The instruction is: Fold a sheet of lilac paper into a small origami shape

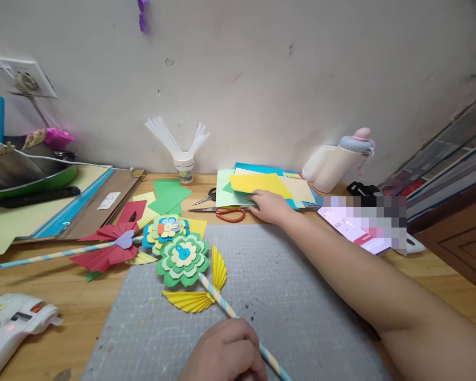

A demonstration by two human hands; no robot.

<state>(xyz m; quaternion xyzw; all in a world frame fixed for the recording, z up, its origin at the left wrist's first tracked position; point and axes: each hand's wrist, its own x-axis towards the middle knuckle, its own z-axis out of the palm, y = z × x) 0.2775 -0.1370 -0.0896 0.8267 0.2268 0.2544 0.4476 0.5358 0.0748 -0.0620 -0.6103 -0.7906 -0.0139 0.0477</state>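
Your left hand (pixel 226 352), at the bottom centre, curls against the striped stick (pixel 218 296) of a green paper flower (pixel 182 259), its index finger covering part of the stick; the fingertips are partly hidden, so whether it grips cannot be told. The flower lies on the gray cutting mat (pixel 301 328), its layered petals around a blue rabbit shape, with two pleated yellow leaves (pixel 218 267) on the stick just below it. Your right arm reaches across the mat to the paper stack (pixel 226 198) against the wall. The right hand (pixel 267 206) touches the stack's near edge, just below a yellow sheet (pixel 257 184); whether its fingers pinch any paper cannot be told. Left of that hand lie red-handled scissors (pixel 230 214) and black-handled scissors (pixel 211 196). A paper cup (pixel 184 170) of white glue sticks (pixel 162 133) stands behind them. A second flower (pixel 164 228) with red leaves (pixel 119 233) touches the green one. A white glue gun (pixel 19 317) lies at lower left; a phone (pixel 353 233) and bottle (pixel 337 164) are at right.
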